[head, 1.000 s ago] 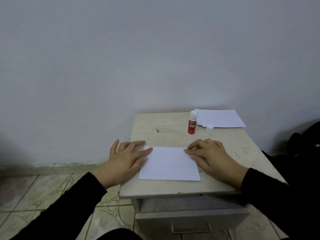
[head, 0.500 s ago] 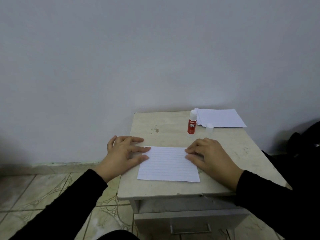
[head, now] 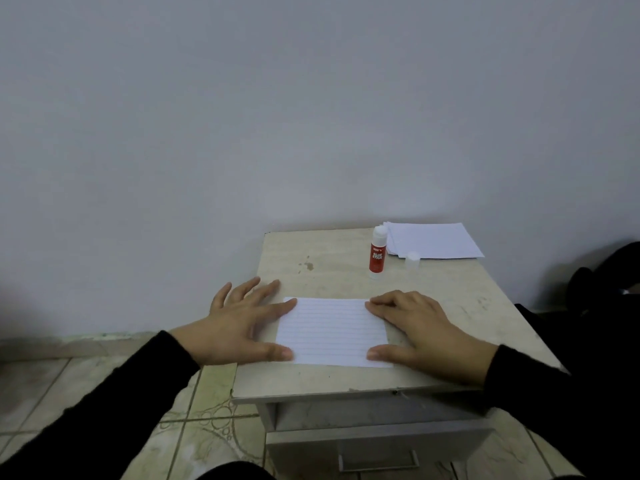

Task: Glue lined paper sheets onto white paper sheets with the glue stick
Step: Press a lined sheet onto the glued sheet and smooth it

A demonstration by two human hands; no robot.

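My left hand (head: pixel 242 323) lies flat at the left edge of the lined sheet (head: pixel 332 332), with the fingers spread and nearly straight; the index tip touches the far left corner and the thumb touches the near left corner, so it presses and does not grip anything. My right hand (head: pixel 420 330) lies on the right edge in the same way, but its fingers are a little bent at the far right corner and the thumb presses the near right corner; it also has hold of nothing. I think I keep both hands at the two sides because the sheet must stay flat and square while the glue takes it, and pressing at the corners stops them from lifting. Whether a white sheet is under the lined one I cannot tell, it covers all below it. The glue stick (head: pixel 377 252) stands upright and uncapped behind the sheet, well apart from my hands, so it does not smear the paper. Its cap (head: pixel 412 259) stands just beside it, touching the front edge of the paper stack (head: pixel 434 239) at the far right corner of the small table (head: pixel 467 306), near for the next sheet.
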